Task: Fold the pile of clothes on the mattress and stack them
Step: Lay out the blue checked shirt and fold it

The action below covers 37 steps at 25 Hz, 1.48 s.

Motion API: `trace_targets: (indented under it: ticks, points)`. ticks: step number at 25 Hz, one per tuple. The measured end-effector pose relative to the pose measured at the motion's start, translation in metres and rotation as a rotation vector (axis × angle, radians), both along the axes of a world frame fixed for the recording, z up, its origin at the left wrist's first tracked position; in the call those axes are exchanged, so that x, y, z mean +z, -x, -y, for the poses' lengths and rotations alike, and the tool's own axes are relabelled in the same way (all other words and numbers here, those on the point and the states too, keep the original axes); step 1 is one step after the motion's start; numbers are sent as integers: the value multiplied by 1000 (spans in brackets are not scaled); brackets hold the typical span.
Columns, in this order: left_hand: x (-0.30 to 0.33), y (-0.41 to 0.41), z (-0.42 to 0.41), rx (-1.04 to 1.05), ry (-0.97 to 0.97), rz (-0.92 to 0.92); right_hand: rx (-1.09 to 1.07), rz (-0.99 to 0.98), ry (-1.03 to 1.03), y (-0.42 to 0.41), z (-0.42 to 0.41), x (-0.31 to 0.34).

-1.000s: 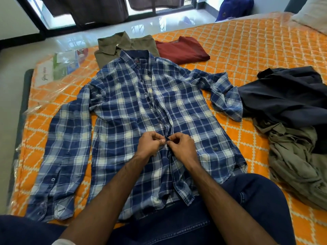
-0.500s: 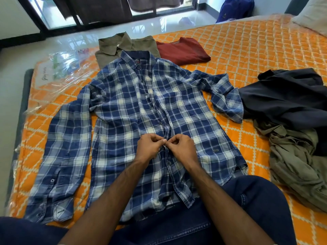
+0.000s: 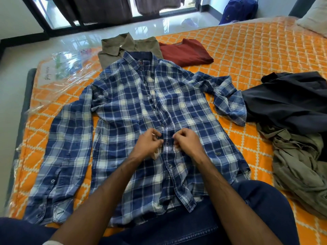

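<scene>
A blue plaid shirt (image 3: 123,112) lies spread face up on the orange quilted mattress (image 3: 247,55), collar away from me, both sleeves out to the sides. My left hand (image 3: 148,145) and my right hand (image 3: 187,142) sit on either side of the button placket at the shirt's middle, fingers curled and pinching the cloth beside a dark button. Beyond the collar lie a folded olive shirt (image 3: 122,45) and a folded maroon garment (image 3: 185,52). A loose pile at the right holds a dark navy garment (image 3: 292,103) and an olive-grey garment (image 3: 300,167).
Clear plastic wrap (image 3: 67,68) covers the mattress's far left corner. My knees in dark jeans (image 3: 177,227) are at the near edge. A glossy floor, a window with hanging clothes, a blue bag (image 3: 238,9) and a pillow (image 3: 315,20) lie beyond.
My hands have drawn a little apart along the placket, uncovering a button between them. The shirt has stayed in place.
</scene>
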<state>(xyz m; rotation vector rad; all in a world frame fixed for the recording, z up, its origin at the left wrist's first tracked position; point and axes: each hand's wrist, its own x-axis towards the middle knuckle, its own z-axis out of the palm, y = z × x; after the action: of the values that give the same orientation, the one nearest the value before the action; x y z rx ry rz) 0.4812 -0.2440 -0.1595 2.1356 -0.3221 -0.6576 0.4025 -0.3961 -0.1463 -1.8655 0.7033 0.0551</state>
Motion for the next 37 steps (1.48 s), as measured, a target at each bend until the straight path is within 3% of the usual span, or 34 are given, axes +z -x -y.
trace_targets:
  ticks: [4,8,10,13,19,24,37]
  points:
    - [8,-43,12,11,-58,272,102,184,343,-44,-2,17]
    - [-3,-61,30,-100,-125,276,256,-91,637,-72,-6,0]
    - [-13,-61,31,-87,-139,281,248,-122,703,-70,-5,-8]
    - [-16,-59,31,-21,-105,244,170,-92,619,-67,1,-9]
    - [0,-58,27,143,80,2,-3,-64,220,-68,12,2]
    - [-3,-55,25,205,191,-131,-69,-5,95,-72,-4,-4]
    - [-16,-48,34,215,118,20,-349,140,-82,-61,-11,-29]
